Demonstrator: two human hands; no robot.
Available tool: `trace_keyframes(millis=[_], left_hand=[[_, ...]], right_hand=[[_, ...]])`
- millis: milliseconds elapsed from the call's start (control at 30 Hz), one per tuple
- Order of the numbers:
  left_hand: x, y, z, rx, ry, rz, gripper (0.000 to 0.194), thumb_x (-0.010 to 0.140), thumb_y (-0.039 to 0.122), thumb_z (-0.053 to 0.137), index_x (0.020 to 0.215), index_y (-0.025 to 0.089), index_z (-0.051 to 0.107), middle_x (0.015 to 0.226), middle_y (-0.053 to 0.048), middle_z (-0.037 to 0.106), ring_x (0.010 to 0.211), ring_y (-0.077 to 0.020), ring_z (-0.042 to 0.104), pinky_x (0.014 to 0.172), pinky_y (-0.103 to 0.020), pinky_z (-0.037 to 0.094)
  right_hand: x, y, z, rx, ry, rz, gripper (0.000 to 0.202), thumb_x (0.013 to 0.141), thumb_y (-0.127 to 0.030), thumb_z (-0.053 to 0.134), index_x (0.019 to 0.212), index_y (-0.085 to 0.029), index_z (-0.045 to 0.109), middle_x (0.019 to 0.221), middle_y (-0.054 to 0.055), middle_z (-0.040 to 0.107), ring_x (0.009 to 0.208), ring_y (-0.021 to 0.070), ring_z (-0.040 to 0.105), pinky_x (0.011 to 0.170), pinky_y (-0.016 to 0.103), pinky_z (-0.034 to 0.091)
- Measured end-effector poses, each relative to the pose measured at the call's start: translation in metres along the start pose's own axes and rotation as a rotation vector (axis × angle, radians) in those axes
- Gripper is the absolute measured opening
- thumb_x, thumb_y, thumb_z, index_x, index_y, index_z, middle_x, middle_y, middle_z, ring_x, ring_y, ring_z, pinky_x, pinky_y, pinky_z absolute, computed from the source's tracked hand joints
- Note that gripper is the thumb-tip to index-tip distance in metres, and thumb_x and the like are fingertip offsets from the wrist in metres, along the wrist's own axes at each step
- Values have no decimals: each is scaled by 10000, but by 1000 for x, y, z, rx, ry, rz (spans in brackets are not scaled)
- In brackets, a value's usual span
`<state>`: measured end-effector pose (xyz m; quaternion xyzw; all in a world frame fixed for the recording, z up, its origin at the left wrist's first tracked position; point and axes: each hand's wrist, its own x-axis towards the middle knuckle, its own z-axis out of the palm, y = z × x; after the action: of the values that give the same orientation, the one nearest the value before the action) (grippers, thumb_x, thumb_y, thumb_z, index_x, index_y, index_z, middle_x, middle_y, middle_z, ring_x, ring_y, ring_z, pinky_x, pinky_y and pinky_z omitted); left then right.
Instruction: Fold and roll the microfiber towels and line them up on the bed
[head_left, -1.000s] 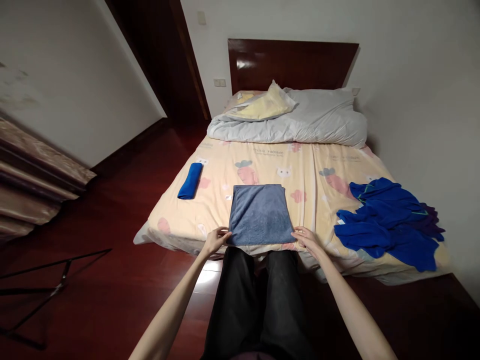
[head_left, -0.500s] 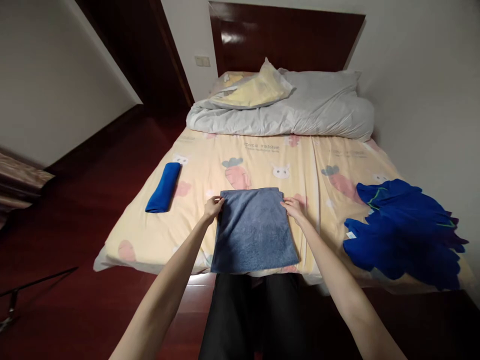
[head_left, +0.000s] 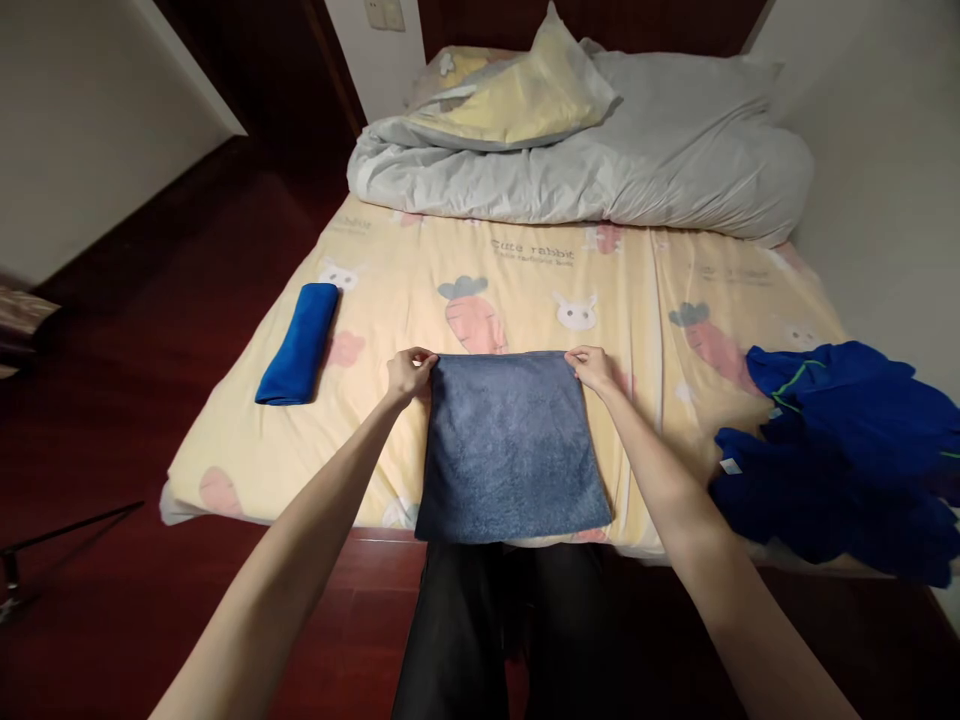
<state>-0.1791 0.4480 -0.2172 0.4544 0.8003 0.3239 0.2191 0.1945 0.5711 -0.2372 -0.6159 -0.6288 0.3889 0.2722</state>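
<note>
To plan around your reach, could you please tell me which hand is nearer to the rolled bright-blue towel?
Left. The left hand is just right of the rolled bright-blue towel; the right hand is farther right, across the grey-blue towel.

Towel: grey-blue, soft short-pile surface, plain, no print seen. Shade lighter on far part, darker toward near edge. Spread out as roughly four-sided panel, mostly smooth, slight waviness only. Far edge almost straight, running left to right, far left and far right corners both pinched. Near edge looks wider than far edge, sides slant outward toward it. Lies on yellow printed bed sheet, around middle left-to-right, near part at bed's near edge. Layer count can't be told
</note>
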Motion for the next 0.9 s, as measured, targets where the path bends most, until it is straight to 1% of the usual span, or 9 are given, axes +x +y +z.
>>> trace_keyframes(millis=[67, 167, 400, 500, 600, 667, 733, 800, 900], left_hand=[[7, 0, -2, 57, 23, 7, 263, 855, 366, 659, 969, 169, 791, 968, -86, 788, 968, -251, 727, 922, -325, 537], [15, 1, -1, 115, 13, -1, 269, 851, 364, 650, 969, 172, 795, 969, -96, 796, 958, -262, 730, 925, -339, 536], [22, 0, 2, 194, -28, 56, 305, 844, 407, 660, 1001, 186, 799, 919, -95, 800, 964, -278, 736, 883, -346, 562], [25, 1, 1, 241, -118, 135, 315, 827, 373, 654, 1037, 195, 808, 994, -90, 799, 980, -269, 737, 922, -344, 556], [31, 3, -3, 263, -258, 200, 331, 799, 371, 667, 1046, 209, 814, 1022, -73, 798, 970, -259, 736, 920, -328, 552], [37, 6, -7, 300, -350, 209, 289, 788, 390, 684, 980, 220, 816, 958, -52, 798, 947, -255, 730, 895, -318, 548], [42, 9, -10, 350, -388, 209, 232, 787, 392, 695, 896, 220, 805, 897, -43, 790, 932, -258, 723, 883, -317, 539], [48, 14, -10, 357, -339, 206, 212, 816, 370, 679, 888, 207, 794, 916, -56, 786, 945, -264, 717, 900, -326, 529], [50, 29, 0, 310, -168, 189, 226, 871, 312, 631, 978, 175, 777, 1024, -108, 765, 992, -276, 702, 948, -361, 521]], right_hand=[[2, -5, 0, -55, 30, -38, 130, 866, -284, 736, 914, -173, 782, 932, 70, 806, 751, 193, 749, 750, 324, 624], [7, -14, 3, -165, 91, -84, 86, 875, -236, 717, 891, -194, 791, 923, 55, 806, 865, 213, 763, 847, 326, 602], [11, -27, 13, -272, 74, -136, 157, 882, -128, 633, 863, -171, 782, 1036, 88, 791, 957, 218, 742, 946, 338, 571], [9, -28, 11, -284, 15, -129, 159, 894, -141, 647, 961, -181, 786, 1046, 77, 792, 979, 212, 739, 960, 338, 564], [9, -30, 5, -328, -62, -90, 207, 878, -164, 717, 1075, -183, 774, 1097, 82, 792, 1024, 208, 737, 964, 321, 555], [10, -31, 1, -385, -122, -65, 207, 872, -189, 747, 1077, -191, 777, 1115, 84, 790, 1051, 217, 733, 961, 324, 552], [14, -30, -3, -427, -161, -57, 152, 881, -230, 750, 1027, -207, 786, 1092, 75, 792, 1037, 228, 731, 939, 333, 556], [20, -28, -7, -432, -136, -55, 118, 893, -255, 737, 989, -208, 787, 1050, 71, 791, 997, 233, 728, 918, 341, 560], [25, -26, -7, -394, -20, -62, 143, 906, -227, 692, 1014, -178, 773, 1052, 100, 769, 1001, 248, 708, 943, 364, 554]])
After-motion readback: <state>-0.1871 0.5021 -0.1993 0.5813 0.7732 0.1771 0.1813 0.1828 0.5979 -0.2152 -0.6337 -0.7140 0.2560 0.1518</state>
